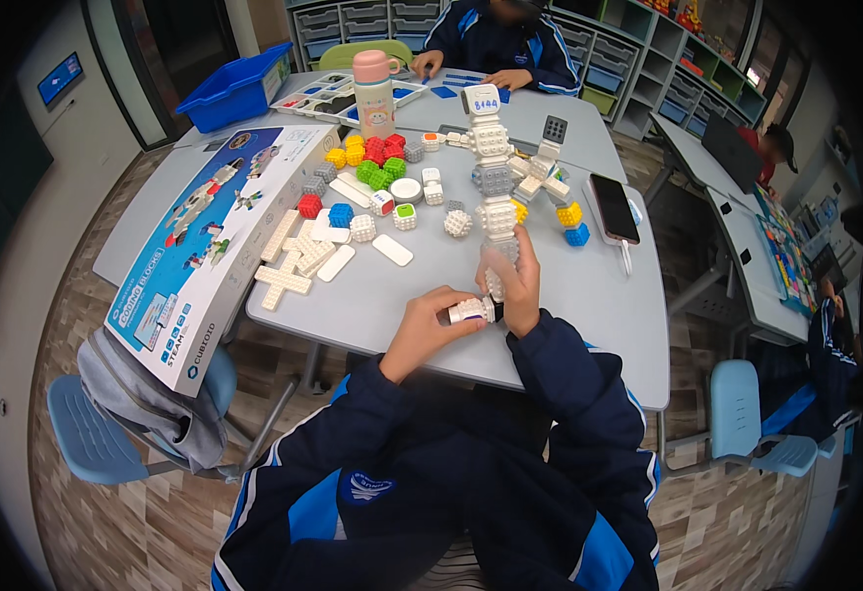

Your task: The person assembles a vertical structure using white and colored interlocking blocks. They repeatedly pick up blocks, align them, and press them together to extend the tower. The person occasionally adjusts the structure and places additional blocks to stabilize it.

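A long column of studded white and grey building blocks (494,179) runs from the far side of the table toward me. My right hand (522,288) is closed round its near end. Between the thumb and fingers of my left hand (429,329) is a white building block (469,311), touching or almost touching the column's near end; the fingers hide whether they are joined. Just right of the column lies a smaller build with white, yellow and blue blocks (569,214). Loose white plates (392,250) and a white studded block (457,224) lie left of my hands.
Red blocks (384,149), green blocks (382,174) and white beams (282,281) cover the table's left half. A pink-lidded bottle (373,106), a large kit box (210,231), a blue bin (237,91) and a phone (610,209) surround them. Opposite, a person handles blue pieces (444,92).
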{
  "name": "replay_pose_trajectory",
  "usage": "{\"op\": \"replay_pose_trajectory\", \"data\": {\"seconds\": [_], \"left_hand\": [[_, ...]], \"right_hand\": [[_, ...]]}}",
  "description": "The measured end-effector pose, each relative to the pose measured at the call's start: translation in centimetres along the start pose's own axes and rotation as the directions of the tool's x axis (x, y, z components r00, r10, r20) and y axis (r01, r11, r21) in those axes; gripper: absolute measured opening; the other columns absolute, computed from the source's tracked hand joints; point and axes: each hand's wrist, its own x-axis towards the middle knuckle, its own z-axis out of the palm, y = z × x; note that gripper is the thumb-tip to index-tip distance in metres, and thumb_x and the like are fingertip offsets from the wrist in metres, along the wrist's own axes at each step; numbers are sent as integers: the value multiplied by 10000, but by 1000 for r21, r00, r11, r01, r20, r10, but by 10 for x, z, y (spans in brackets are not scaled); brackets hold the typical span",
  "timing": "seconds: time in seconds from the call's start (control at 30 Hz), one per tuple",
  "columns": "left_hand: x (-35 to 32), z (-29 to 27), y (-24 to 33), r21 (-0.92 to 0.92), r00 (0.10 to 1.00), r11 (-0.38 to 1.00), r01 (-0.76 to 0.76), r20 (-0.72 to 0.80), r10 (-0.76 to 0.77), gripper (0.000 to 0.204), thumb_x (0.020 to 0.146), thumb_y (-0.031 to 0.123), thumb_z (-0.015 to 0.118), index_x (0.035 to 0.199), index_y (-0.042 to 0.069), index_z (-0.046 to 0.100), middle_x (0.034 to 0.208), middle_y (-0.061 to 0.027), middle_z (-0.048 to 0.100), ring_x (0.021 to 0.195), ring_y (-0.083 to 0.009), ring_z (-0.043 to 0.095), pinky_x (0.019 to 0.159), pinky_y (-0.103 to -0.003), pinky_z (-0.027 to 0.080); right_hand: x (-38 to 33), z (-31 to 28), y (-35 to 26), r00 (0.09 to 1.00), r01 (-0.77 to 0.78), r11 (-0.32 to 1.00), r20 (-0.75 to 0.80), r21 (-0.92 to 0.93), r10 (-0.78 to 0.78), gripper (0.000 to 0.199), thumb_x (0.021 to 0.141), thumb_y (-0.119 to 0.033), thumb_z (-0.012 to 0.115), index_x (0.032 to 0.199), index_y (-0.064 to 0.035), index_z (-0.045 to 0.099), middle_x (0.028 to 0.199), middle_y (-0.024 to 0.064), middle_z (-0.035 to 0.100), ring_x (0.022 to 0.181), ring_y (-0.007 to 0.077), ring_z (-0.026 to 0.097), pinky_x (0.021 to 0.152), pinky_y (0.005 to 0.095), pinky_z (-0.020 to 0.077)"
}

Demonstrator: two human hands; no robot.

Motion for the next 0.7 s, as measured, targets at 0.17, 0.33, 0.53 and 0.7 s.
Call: {"op": "replay_pose_trajectory", "data": {"seconds": [0.17, 0.33, 0.53, 0.7], "left_hand": [[0, 0, 0, -18, 1000, 1000, -2, 3, 2, 335, 841, 115, 794, 1142, -12, 722, 955, -43, 659, 848, -97, 578, 741, -254, 455], [0, 0, -2, -39, 1000, 999, -1, -2, 1, 334, 845, 116, 791, 1144, -13, 721, 957, -46, 661, 844, -96, 578, 739, -254, 454], [0, -1, -2, -24, 1000, 1000, -14, -1, 14, 334, 844, 118, 791, 1148, -4, 724, 946, -44, 658, 823, -94, 570, 721, -253, 447], [-1, 0, -2, -22, 1000, 1000, -16, -2, 16, 329, 842, 126, 794, 1140, 1, 729, 934, -44, 653, 809, -95, 563, 713, -257, 444]], "right_hand": [[0, 1, 1, 1000, 7, 1000, -7, -9, -7, 462, 971, -232, 643, 1320, 20, 477, 733, 26, 583, 560, 69, 518, 511, 231, 405], [-2, 1, 1, 1000, -1, 1000, -2, -10, 1, 456, 969, -224, 646, 1314, 23, 479, 717, 23, 580, 561, 68, 517, 512, 232, 406], [-2, 2, 0, 1000, -5, 1000, -4, -24, 5, 448, 968, -215, 646, 1305, 28, 480, 713, 28, 582, 560, 70, 517, 511, 235, 407], [0, 4, 0, 999, 20, 1000, -32, -21, -21, 446, 972, -227, 638, 1304, 25, 478, 714, 30, 582, 557, 73, 519, 505, 239, 405]]}}
